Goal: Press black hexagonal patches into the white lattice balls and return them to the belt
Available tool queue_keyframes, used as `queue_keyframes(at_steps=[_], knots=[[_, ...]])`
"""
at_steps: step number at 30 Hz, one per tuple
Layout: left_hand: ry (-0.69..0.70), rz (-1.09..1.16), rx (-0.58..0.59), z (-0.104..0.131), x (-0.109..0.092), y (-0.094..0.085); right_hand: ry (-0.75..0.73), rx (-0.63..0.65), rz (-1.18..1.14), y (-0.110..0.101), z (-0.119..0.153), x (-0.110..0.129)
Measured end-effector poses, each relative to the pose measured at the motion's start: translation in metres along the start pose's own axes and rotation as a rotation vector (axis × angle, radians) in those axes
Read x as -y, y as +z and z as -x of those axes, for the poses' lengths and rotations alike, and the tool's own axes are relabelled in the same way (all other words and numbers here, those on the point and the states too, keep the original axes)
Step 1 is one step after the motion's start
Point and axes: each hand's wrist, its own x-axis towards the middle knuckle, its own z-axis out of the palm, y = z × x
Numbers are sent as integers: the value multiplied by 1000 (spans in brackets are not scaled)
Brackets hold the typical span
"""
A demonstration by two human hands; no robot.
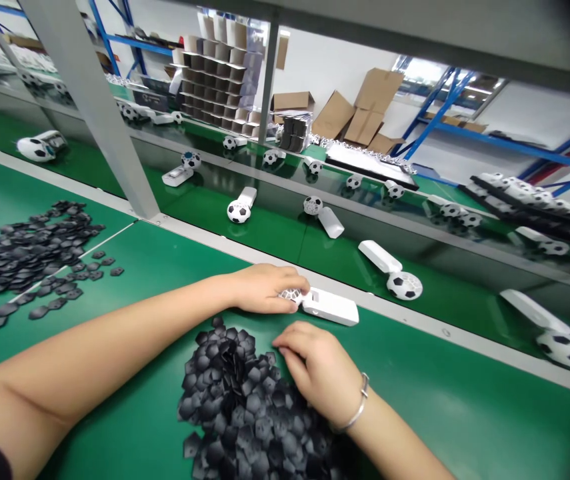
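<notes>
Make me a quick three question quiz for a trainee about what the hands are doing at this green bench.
1. True or false: the left hand rests on the ball end of a white football toy.
2. What does the right hand touch? A) pile of black patches B) cardboard box C) blue rack
3. Fill in: finished toys lie on the ___ conveyor belt beyond the bench.

Key: 1 true; 2 A; 3 green
</notes>
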Motion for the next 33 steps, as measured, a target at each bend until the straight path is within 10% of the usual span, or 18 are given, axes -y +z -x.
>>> queue_keyframes(at_steps=[12,20,27,33], knots=[[-439,-351,198,5,-48,-7,-142,201,566,16,4,26],[-188,-392,174,6,-54,-13,-71,162,634,21,6,35],[212,-310,-44,1,-25,-4,24,-70,98,-39,9,24],[235,-169,-12,0,-4,-2,159,-92,-212,-41,0,-9]])
